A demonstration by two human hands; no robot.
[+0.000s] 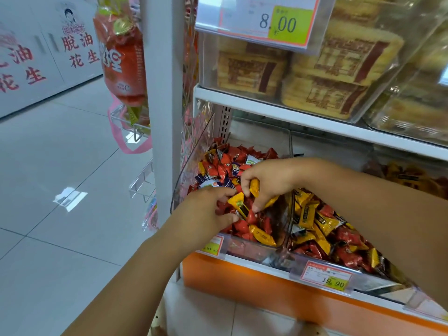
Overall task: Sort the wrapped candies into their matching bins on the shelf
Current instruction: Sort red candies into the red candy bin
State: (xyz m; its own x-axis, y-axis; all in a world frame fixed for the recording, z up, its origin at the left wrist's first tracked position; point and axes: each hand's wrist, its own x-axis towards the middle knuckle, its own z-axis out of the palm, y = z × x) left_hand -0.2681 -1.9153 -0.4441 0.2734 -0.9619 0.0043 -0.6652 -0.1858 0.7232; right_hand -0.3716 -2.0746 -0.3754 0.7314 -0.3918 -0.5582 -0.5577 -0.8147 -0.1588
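Both hands reach into the left clear bin (pixel 194 151), full of red wrapped candies (pixel 242 225) mixed with yellow, blue and white ones. My right hand (pixel 269 180) curls its fingers around a yellow wrapped candy (pixel 254 187). My left hand (pixel 206 210) pinches another yellow candy (pixel 238 202) between thumb and fingers. A yellow candy (pixel 263 236) lies loose at the bin's front. The neighbouring right bin (pixel 289 214) holds yellow and red candies (pixel 315 221).
A clear divider wall separates the two bins. Price tags (pixel 326 278) hang on the shelf's front rail above an orange base. The shelf above carries clear boxes of yellow biscuit packs (pixel 334 69). A white post (pixel 164 93) and hanging snack bags stand left; tiled floor beyond.
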